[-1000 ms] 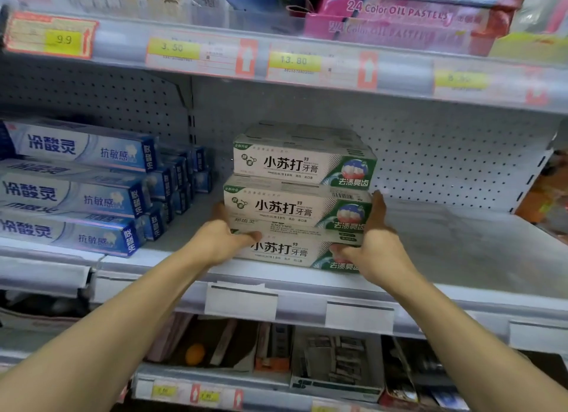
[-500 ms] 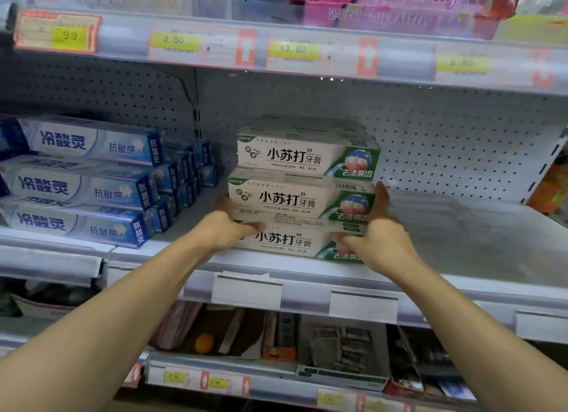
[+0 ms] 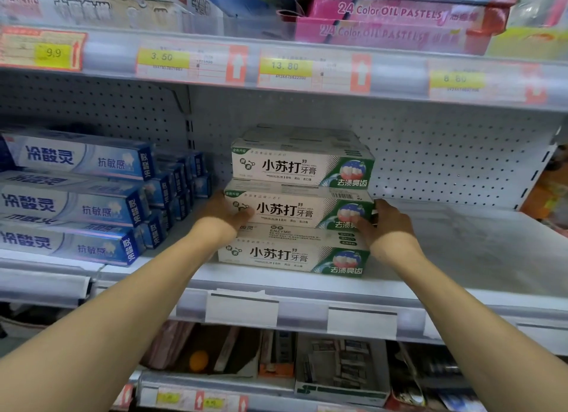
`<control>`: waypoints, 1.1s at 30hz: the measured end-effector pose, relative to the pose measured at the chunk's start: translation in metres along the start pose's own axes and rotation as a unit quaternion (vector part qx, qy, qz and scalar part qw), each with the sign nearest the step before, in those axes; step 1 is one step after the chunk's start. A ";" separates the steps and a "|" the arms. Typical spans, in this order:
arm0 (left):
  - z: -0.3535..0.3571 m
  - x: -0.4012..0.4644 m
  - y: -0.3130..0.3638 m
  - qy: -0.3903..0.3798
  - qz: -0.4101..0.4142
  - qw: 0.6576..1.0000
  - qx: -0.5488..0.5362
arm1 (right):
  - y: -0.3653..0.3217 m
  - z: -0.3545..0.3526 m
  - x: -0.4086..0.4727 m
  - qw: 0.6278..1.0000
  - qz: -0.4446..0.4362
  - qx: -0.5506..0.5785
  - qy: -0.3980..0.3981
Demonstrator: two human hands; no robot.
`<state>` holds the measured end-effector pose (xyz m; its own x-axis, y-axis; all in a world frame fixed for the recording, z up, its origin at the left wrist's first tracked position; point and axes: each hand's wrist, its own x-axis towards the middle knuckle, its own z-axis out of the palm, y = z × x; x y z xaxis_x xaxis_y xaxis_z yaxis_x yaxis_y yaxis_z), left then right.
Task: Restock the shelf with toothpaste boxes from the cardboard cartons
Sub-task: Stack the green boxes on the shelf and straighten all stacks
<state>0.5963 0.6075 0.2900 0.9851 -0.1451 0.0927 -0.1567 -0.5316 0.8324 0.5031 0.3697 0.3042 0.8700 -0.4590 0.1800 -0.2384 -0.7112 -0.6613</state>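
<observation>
Three white-and-green toothpaste boxes are stacked on the grey shelf [image 3: 461, 258]: a top box [image 3: 295, 169], a middle box [image 3: 295, 210] and a bottom box [image 3: 285, 255]. More rows of the same boxes show behind the top one. My left hand [image 3: 226, 219] grips the left end of the middle box, thumb on its front face. At the right end my right hand [image 3: 388, 224] grips the same box, thumb on the front by the green corner. Most of the fingers of both hands are hidden behind the stack.
Blue toothpaste boxes [image 3: 76, 202] are stacked at the left, close to my left hand. Bare shelf stretches to the right of the stack. A pegboard back wall [image 3: 430, 153] and an upper shelf rail [image 3: 285, 67] with price tags bound the space. Oil pastel packs [image 3: 390, 15] lie above.
Both hands have slid up from the bottom box's ends to the middle box's ends. The stack has stayed where it was.
</observation>
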 end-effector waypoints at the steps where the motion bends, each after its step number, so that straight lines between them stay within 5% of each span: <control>1: 0.000 0.001 -0.001 0.000 0.002 1.000 0.006 | 0.000 0.000 0.001 1.000 -0.002 -0.003 0.000; 9: 0.000 -0.005 0.003 -0.024 0.018 0.995 -0.096 | -0.004 0.001 0.001 1.000 0.001 -0.024 0.010; 17: -0.001 0.004 0.005 -0.019 -0.001 0.999 -0.035 | -0.005 0.002 0.007 0.999 0.014 -0.038 0.011; 21: -0.003 0.004 0.004 -0.029 -0.012 0.998 -0.062 | -0.008 0.002 -0.002 0.996 0.018 0.019 0.086; 26: -0.013 0.014 0.012 0.007 -0.032 0.998 -0.053 | -0.030 0.002 -0.017 0.966 -0.140 -0.147 0.159; 33: -0.024 0.034 0.024 -0.019 -0.018 0.989 -0.146 | -0.052 0.011 0.010 0.969 -0.121 -0.193 0.098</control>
<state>0.6274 0.6102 0.3262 0.9854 -0.1643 0.0447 -0.0893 -0.2750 0.9573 0.5288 0.4079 0.3318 0.8309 -0.3191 0.4560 -0.2144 -0.9396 -0.2668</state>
